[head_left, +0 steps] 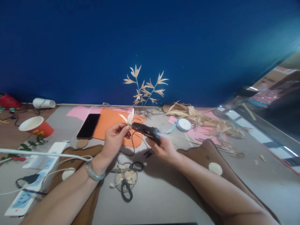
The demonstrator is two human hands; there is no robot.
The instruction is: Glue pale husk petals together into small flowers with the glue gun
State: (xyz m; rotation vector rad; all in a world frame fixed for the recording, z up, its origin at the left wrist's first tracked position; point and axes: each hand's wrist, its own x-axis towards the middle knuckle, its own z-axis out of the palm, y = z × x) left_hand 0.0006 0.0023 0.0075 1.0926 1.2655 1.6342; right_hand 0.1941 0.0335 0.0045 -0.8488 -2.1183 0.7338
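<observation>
My left hand (114, 137) pinches the base of a small pale husk flower (129, 118), its petals pointing up. In my right hand (164, 148) is a black glue gun (147, 130), held by its handle. The gun's nozzle points left and is close to the flower's base; whether they touch is too small to tell. Under both hands lies an orange sheet (112, 120). Behind them, branches with several husk flowers (145, 90) stand upright before the blue wall.
Black scissors (126, 190) lie over a round dish (125, 178) of husk pieces. A phone (89, 125), paper cup (36, 126) and power strip (35, 181) are left. A tape roll (183, 125) and dried husks (199, 118) lie right.
</observation>
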